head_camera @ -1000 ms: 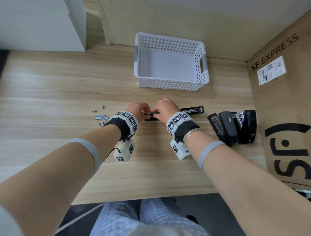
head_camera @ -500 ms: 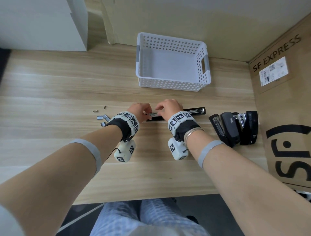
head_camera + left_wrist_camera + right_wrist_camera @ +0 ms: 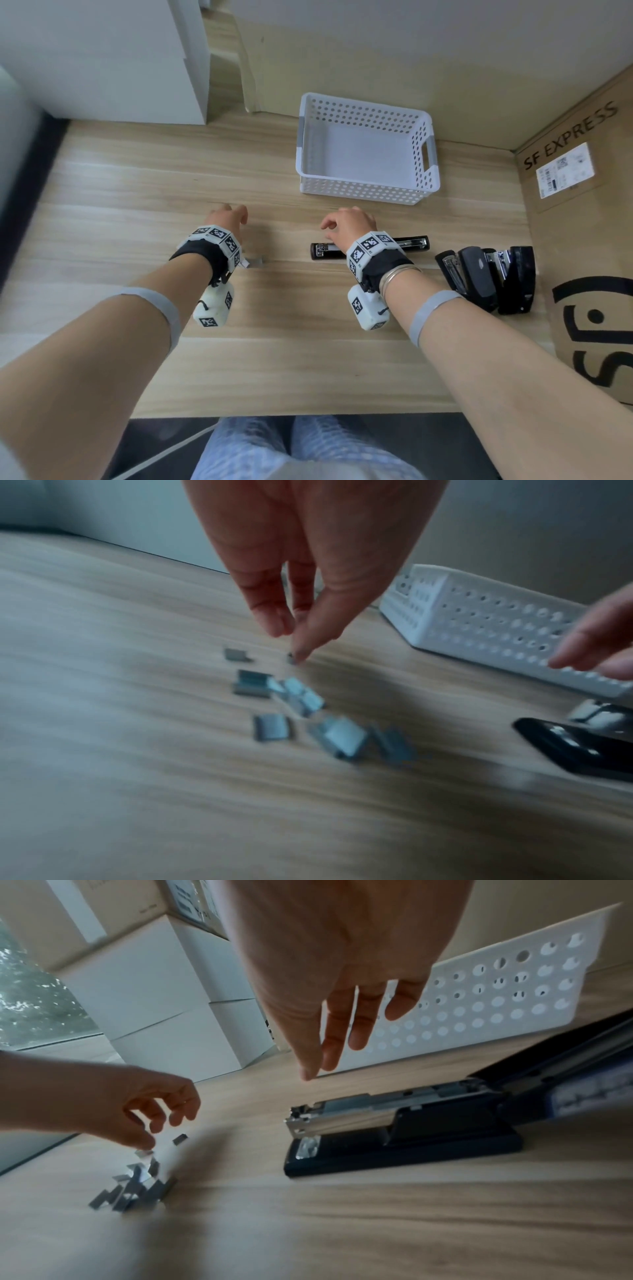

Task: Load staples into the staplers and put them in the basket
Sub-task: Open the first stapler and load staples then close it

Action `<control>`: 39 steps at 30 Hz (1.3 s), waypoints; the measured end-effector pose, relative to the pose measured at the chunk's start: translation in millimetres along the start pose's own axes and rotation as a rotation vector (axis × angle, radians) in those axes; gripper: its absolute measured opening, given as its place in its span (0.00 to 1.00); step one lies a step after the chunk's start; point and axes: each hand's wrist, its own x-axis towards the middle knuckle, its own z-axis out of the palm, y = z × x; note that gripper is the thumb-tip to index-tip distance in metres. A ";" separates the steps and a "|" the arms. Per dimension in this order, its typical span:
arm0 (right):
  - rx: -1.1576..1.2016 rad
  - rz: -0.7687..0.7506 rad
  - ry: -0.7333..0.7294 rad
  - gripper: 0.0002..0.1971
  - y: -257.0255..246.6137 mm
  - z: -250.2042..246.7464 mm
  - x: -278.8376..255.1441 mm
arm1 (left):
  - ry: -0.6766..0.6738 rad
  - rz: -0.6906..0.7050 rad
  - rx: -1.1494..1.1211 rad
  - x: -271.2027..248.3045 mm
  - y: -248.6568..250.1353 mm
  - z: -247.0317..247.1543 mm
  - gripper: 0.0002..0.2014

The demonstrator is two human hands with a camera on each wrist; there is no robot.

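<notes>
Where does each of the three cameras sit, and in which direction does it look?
Head: on the head, looking down at the desk, both forearms, the basket and the open stapler.
Left wrist: behind the left hand, facing its fingers above loose staples.
Right wrist: behind the right hand, facing the open stapler, the left hand and the staples.
All three views share the basket and the open stapler.
</notes>
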 end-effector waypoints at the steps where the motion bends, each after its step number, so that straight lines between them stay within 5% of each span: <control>1: 0.004 -0.004 -0.001 0.10 -1.7 1.2 0.2 | -0.011 -0.017 0.012 -1.9 -6.2 -0.7 0.17; 16: 0.049 0.007 -0.028 0.08 3.3 17.5 -5.1 | -0.011 -0.045 -0.097 6.6 -0.3 6.7 0.13; 24: 0.108 -0.047 0.010 0.10 -2.1 11.0 -5.9 | -0.034 0.197 -0.496 -0.9 56.2 17.9 0.04; 34: 0.118 -0.030 0.082 0.09 3.5 4.7 -17.3 | -0.096 0.212 -0.823 -4.9 90.2 30.6 0.14; 39: 0.054 -0.052 0.031 0.09 11.9 7.2 -18.0 | -0.047 0.196 -0.608 -4.8 91.2 37.1 0.05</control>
